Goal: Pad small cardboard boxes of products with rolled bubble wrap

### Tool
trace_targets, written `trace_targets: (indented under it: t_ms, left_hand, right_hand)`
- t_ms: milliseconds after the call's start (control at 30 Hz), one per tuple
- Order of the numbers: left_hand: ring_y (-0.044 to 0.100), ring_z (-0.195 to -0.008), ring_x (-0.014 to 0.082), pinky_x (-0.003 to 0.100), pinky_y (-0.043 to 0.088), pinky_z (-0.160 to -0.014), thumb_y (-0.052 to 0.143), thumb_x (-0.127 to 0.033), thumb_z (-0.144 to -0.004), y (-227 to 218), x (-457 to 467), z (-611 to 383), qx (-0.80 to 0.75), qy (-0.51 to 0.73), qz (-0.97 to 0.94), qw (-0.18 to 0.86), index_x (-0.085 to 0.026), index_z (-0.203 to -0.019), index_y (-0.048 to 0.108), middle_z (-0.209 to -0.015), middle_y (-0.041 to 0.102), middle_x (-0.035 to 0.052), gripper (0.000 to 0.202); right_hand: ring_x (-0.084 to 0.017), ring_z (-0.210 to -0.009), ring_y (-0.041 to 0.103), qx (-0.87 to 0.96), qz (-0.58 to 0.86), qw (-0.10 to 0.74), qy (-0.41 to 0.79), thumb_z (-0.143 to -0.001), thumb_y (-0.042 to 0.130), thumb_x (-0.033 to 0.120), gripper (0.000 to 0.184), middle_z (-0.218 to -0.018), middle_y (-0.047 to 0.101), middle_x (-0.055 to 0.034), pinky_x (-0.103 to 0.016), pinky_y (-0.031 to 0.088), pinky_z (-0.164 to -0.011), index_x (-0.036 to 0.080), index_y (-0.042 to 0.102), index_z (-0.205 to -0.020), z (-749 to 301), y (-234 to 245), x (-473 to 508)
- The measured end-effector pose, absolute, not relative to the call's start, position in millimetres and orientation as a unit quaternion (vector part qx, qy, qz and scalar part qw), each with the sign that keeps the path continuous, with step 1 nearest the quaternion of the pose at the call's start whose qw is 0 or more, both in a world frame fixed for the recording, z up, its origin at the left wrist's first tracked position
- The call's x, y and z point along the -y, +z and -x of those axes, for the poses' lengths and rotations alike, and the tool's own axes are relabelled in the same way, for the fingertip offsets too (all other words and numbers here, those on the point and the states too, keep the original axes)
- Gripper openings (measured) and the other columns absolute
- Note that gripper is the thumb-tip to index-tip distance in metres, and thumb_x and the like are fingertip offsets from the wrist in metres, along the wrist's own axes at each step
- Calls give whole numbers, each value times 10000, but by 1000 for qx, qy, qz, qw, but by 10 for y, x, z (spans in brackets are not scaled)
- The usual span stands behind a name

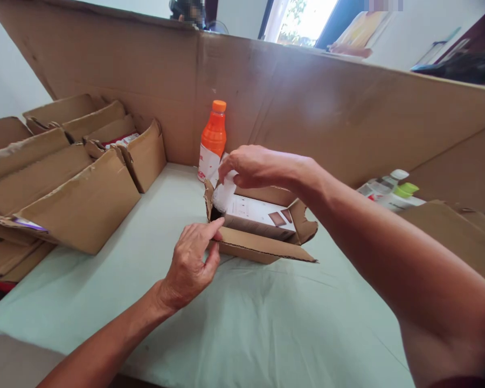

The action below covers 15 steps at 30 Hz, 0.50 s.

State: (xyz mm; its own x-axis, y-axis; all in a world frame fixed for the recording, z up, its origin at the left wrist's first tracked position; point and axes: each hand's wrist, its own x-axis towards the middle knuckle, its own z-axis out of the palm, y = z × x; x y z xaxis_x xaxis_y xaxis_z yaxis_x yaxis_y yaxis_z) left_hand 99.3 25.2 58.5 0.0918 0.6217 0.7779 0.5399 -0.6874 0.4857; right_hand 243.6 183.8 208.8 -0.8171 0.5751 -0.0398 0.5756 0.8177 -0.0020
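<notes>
A small open cardboard box (262, 249) stands on the pale green cloth, its flaps raised. In it lies a white carton (258, 211) printed with brown squares. My left hand (194, 260) pinches the box's near flap at its left corner, fingers over the edge and thumb below. Over the box's left end, my right hand (250, 166) is closed on a piece of translucent plastic wrap (225, 195), which hangs down beside the carton; its exact kind is unclear. Just behind the box, an orange bottle (213, 137) with a white label stands upright.
Several open cardboard boxes (81, 199) crowd the left side. A tall cardboard wall (145, 75) closes off the back. At right are a clear bottle (383, 184), a green-capped item (406, 190) and more cardboard (440, 231). Two people are partly visible beyond the wall.
</notes>
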Motion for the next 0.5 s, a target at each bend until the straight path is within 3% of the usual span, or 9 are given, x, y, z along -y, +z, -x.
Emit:
trace_targets:
  t_ms: [200,367,500]
  left_hand:
    - [657,-1095,219,408,533,-988,574,-151,-869,772,-325,-857,-414,542,-723,112,-214,-1359,520,-1171,705,76,497]
    - [689,-954,192,384,559,-936,569,-139,-846,722,-389,-904,-439,517,-720,146,-214,-1327,556,-995,739,33,487]
    - [682,-1011,189,380,557,-958,561,-129,-857,611,-334,-955,-452,535,-703,124,-222,-1351,532,-1079,721,47,504]
  right_hand:
    - [-145,-729,639,-934,-347,86,12,-758,579,-38,462,-853,732,-17,-246,377,-622,228,771,-1084,-2361,2079,-1699]
    - [-154,-706,648,-928,-344,144,19,-796,583,-18,387,-852,747,-37,-256,367,-595,206,759,-1058,-2257,1850,-1661]
    - [-187,-828,675,-934,-329,137,13,-835,583,23,368,-957,760,-50,-267,381,-631,228,749,-1091,-2215,1660,-1656]
